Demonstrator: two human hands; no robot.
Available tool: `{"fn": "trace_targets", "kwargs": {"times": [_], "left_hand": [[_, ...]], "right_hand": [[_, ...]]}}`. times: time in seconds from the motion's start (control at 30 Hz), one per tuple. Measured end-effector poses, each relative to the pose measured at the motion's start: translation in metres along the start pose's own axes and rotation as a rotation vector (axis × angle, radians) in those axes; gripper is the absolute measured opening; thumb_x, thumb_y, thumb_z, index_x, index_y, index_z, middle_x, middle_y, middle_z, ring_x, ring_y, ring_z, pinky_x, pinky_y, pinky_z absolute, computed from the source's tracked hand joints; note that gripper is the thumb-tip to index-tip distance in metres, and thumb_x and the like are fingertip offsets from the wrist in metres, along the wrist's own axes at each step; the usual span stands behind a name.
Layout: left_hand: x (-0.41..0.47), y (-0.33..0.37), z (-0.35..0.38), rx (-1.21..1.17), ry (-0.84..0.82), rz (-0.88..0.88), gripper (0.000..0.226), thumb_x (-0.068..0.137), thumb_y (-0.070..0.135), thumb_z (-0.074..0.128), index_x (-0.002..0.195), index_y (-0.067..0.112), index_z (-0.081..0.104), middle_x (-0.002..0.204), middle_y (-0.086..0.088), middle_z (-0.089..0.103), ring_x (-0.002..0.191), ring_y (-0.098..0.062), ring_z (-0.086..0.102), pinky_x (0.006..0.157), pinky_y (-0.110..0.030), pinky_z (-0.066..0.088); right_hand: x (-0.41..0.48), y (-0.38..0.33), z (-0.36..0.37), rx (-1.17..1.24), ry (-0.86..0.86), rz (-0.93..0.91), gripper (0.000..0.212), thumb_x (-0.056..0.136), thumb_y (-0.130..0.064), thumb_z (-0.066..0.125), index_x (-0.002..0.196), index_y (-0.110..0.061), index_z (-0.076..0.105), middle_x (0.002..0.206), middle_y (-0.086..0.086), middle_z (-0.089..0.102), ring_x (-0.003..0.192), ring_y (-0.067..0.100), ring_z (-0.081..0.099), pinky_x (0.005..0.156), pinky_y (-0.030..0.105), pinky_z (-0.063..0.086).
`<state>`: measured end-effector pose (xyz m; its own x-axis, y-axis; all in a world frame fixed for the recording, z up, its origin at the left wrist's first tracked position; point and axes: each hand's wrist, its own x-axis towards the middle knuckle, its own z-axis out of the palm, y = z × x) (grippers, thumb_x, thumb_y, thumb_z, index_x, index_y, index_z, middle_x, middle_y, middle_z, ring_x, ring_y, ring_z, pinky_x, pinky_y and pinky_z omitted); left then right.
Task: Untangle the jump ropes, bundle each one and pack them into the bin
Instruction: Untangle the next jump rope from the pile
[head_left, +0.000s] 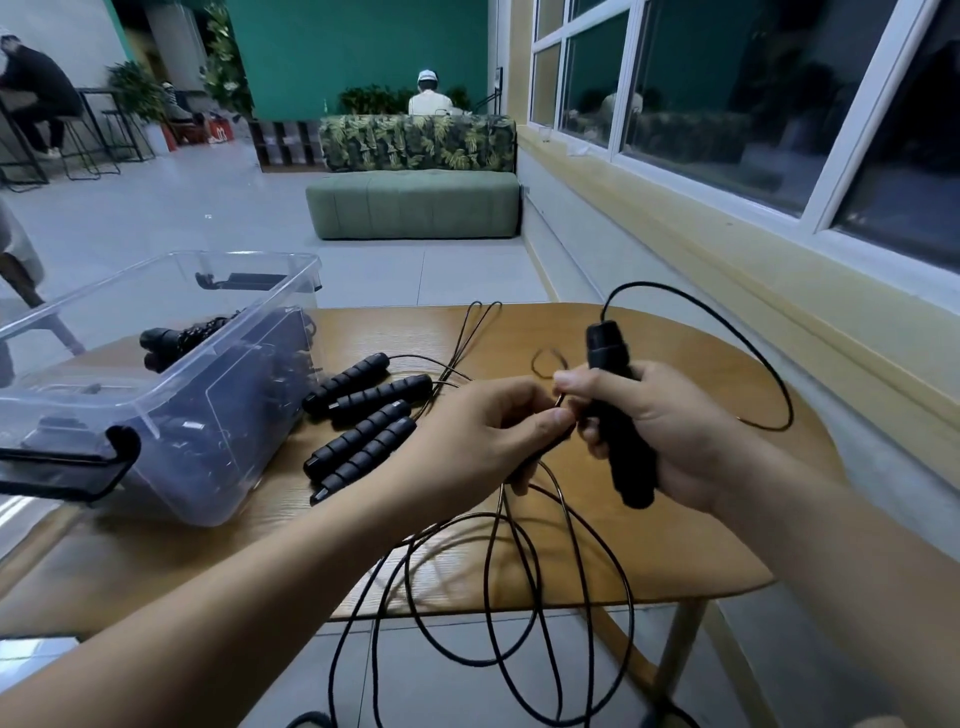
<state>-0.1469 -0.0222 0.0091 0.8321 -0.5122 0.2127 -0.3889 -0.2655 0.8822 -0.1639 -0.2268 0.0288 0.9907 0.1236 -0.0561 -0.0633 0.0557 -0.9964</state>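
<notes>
Jump ropes (363, 434) sit mid-left on the wooden table (675, 545), w/ one more held up in both hands. Far left: clear plastic bin (208, 441) on the table, black clip latches at its ends. A bundled rope (171, 340) shows thru its far wall, grips pointing left. Just right of the bin, 4 ribbed handles (382, 395) lie flat in two pairs. Long axes are approx parallel, running diagonally from near-left to far-right, and thin cords leave the far-right ends toward the table's back edge.

L hand (467, 436) is centre frame above the table. Its thumb & fingers (556, 415) pinch a thin cord (571, 519). Something dark shows under the palm, can't tell what. Below it, black loops (631, 597) hang past the table's front edge toward the floor.

Touching distance to the right, R hand (670, 431) has its fingers wrapped tight round a smooth black handle (613, 415). Handle's long axis is nearly vertical, top tipped slightly left, butt end down by the heel of the hand. The cord exits the top end, arcs up, then swings wide right & back down over the table
</notes>
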Motion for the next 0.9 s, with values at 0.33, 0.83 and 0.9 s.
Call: {"fn": "trace_targets", "kwargs": {"times": [0.33, 0.83, 0.9], "left_hand": [[0.000, -0.004, 0.000, 0.030, 0.008, 0.028, 0.019, 0.097, 0.037, 0.077, 0.094, 0.019, 0.071, 0.071, 0.001, 0.058, 0.065, -0.015, 0.049, 0.062, -0.037, 0.039], [0.001, 0.002, -0.004, 0.130, -0.004, -0.060, 0.024, 0.107, 0.033, 0.058, 0.096, 0.027, 0.079, 0.061, 0.007, 0.049, 0.058, -0.012, 0.050, 0.061, -0.031, 0.044], [0.001, 0.004, -0.006, 0.129, 0.035, -0.039, 0.025, 0.108, 0.032, 0.057, 0.096, 0.027, 0.078, 0.060, 0.005, 0.042, 0.056, -0.014, 0.044, 0.059, -0.033, 0.043]], "right_hand": [[-0.002, -0.015, -0.005, 0.104, 0.064, -0.084, 0.020, 0.093, -0.016, 0.078, 0.105, -0.008, 0.064, 0.081, 0.005, 0.065, 0.060, 0.012, 0.054, 0.056, 0.023, 0.049], [0.012, -0.021, -0.039, 0.329, 0.341, -0.166, 0.017, 0.094, -0.018, 0.079, 0.101, -0.015, 0.065, 0.078, 0.000, 0.066, 0.059, 0.010, 0.052, 0.052, 0.022, 0.046], [0.011, -0.020, -0.034, 0.326, 0.291, -0.133, 0.021, 0.092, -0.024, 0.080, 0.105, -0.013, 0.067, 0.081, 0.000, 0.068, 0.059, 0.010, 0.053, 0.053, 0.021, 0.047]]}}
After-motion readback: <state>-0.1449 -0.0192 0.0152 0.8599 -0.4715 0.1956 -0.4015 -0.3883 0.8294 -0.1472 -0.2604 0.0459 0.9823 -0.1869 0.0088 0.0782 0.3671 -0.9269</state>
